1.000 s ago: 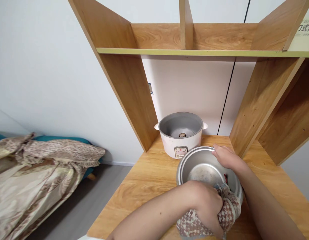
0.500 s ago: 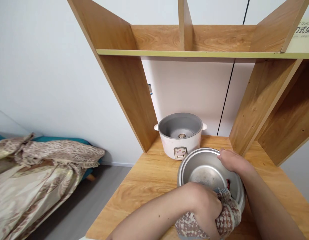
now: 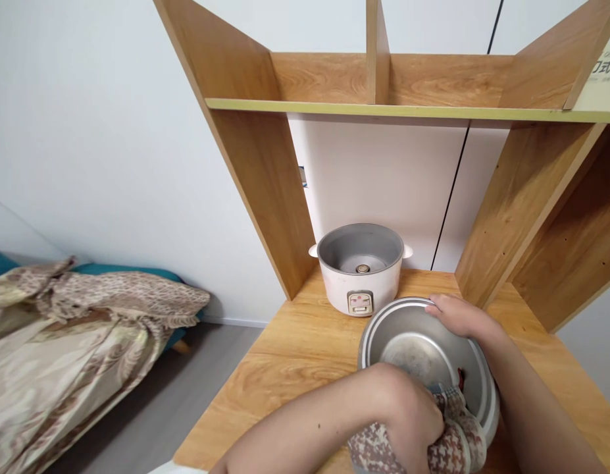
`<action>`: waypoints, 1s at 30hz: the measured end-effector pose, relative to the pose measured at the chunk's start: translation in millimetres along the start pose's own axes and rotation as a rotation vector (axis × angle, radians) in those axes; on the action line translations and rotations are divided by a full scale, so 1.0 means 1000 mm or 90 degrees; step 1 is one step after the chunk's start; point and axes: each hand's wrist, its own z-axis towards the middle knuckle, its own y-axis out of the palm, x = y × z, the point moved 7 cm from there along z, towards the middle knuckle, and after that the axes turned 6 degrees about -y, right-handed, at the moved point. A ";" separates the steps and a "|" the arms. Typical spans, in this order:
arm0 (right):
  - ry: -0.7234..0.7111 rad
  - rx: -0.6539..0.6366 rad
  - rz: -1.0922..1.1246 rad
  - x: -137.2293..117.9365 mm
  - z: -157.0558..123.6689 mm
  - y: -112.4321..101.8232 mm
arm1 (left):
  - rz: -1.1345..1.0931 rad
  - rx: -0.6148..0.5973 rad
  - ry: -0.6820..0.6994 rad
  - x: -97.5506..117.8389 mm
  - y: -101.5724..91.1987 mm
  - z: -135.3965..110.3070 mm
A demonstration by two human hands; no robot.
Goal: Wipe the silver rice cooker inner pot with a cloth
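Note:
A round metal inner pot (image 3: pixel 413 342) rests on the wooden table (image 3: pixel 295 355), just in front of a white rice cooker body (image 3: pixel 360 266) that stands open with no pot in it. My right hand (image 3: pixel 457 316) grips the pot's far right rim. Bunched in my left hand (image 3: pixel 408 415) is a brown and white patterned cloth (image 3: pixel 455 441), pressed against the pot's near inner wall. The cloth's lower part runs out of view.
Wooden shelf panels (image 3: pixel 265 171) rise at the left and right of the table, with a shelf board (image 3: pixel 383 108) overhead. A bed with a patterned blanket (image 3: pixel 72 329) lies at the left, across a strip of grey floor.
The view has shifted slightly, so the pot and both hands sit a little further right and lower. My left hand keeps the cloth pressed in the pot; my right hand stays on the rim.

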 end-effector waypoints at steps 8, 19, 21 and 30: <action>0.089 0.006 -0.012 0.007 -0.004 0.000 | -0.028 0.072 -0.115 -0.009 -0.012 -0.014; 0.086 0.004 -0.003 0.004 -0.004 -0.003 | -0.040 0.092 -0.152 -0.016 -0.012 -0.011; 0.087 0.004 0.000 0.003 -0.004 -0.003 | -0.042 0.128 -0.148 -0.015 -0.014 -0.011; 0.083 0.010 -0.003 0.003 -0.002 -0.002 | -0.036 0.054 -0.138 -0.011 -0.013 -0.015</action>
